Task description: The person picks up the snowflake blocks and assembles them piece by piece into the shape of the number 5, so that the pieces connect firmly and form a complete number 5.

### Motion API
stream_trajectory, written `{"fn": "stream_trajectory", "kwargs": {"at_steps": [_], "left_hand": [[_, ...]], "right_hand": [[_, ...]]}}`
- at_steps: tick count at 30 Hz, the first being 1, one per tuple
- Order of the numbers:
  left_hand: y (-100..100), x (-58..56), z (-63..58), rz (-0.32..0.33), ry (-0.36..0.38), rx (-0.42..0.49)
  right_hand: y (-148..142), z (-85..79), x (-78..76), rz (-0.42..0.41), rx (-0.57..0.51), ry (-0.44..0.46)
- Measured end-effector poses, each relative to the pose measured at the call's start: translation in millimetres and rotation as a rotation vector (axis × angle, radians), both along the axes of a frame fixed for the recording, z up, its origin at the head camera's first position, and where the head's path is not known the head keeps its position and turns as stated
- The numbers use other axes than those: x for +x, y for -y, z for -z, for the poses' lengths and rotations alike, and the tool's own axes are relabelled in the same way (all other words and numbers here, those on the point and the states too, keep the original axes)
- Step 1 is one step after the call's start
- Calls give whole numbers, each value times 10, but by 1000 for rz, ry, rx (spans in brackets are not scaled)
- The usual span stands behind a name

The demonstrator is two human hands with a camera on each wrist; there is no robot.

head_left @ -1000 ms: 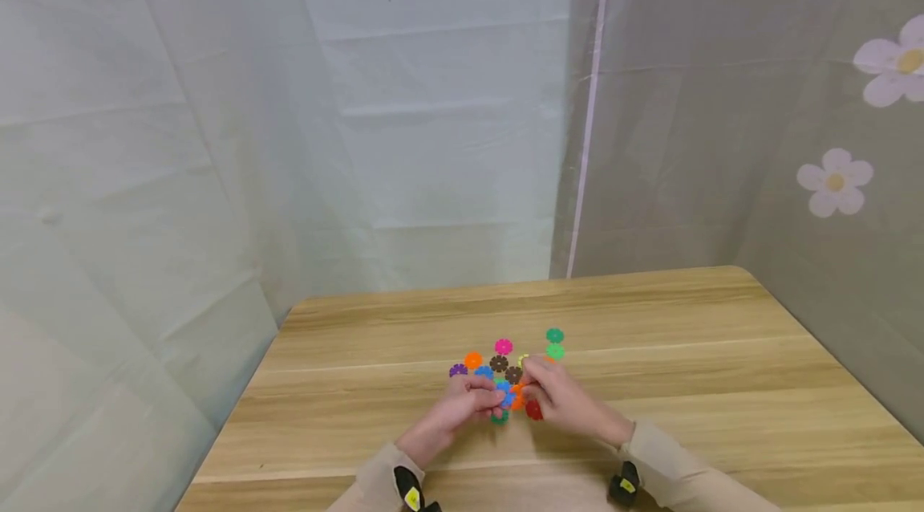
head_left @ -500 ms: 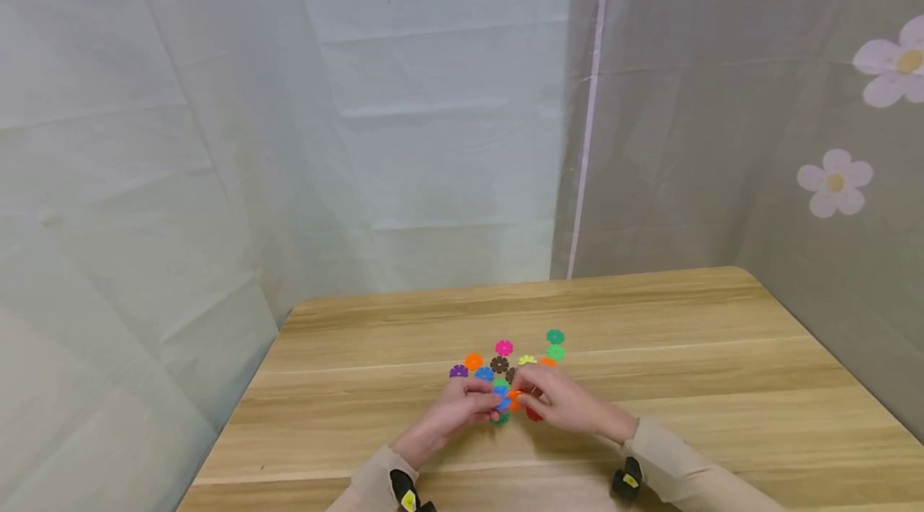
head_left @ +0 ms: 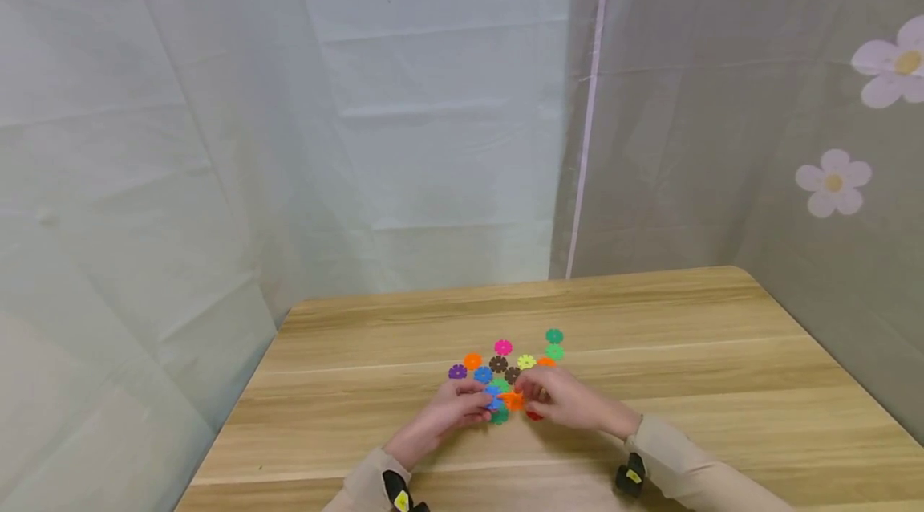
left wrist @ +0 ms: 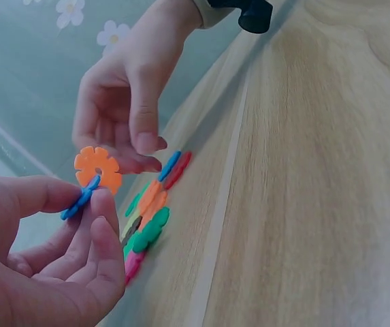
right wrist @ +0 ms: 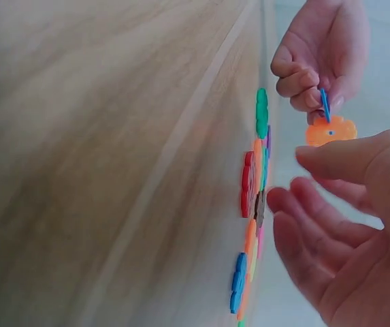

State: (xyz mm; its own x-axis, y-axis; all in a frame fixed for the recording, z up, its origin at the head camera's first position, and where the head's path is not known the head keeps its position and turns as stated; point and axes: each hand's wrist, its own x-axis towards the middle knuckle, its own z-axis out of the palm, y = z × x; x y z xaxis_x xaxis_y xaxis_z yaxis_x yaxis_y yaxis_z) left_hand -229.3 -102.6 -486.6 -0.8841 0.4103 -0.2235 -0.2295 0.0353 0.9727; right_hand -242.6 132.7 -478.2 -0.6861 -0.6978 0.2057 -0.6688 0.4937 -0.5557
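My left hand (head_left: 442, 414) pinches a blue flower-shaped plastic disc (left wrist: 81, 199) between thumb and fingers, above the table. An orange flower-shaped disc (left wrist: 106, 165) is joined to it at an angle, slotted edge to edge. Beside the orange disc, my right hand (head_left: 570, 404) has its fingers loosely bent and apart, holding nothing. In the right wrist view, its thumb (right wrist: 341, 160) is close to the orange disc, and a gap shows between the hand and the disc in the left wrist view. Part of the blue disc is hidden by the left fingers.
Several flower-shaped discs lie flat on the wooden table (head_left: 346, 384) around the hands. Among them are a pink disc (head_left: 503, 347), a purple disc (head_left: 458, 371) and a red disc (right wrist: 248, 184). A pale curtain (head_left: 433, 135) hangs behind the table.
The blue and orange discs came together between my hands and now sit joined. My right fingers have let go of the orange disc, and my left hand has shifted slightly left with both.
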Motion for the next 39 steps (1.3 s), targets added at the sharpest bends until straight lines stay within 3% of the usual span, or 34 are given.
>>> {"fn": "stream_trajectory", "kwargs": {"at_steps": [12, 23, 31, 39], "left_hand": [[11, 13, -19, -3, 20, 30], [7, 29, -48, -1, 28, 17], [13, 20, -39, 7, 40, 24], [21, 15, -12, -18, 59, 17]], "right_hand": [[-43, 3, 9, 99, 86, 15], [-46, -6, 28, 113, 126, 8], [-49, 11, 19, 83, 65, 43], [-31, 16, 21, 104, -13, 13]]}}
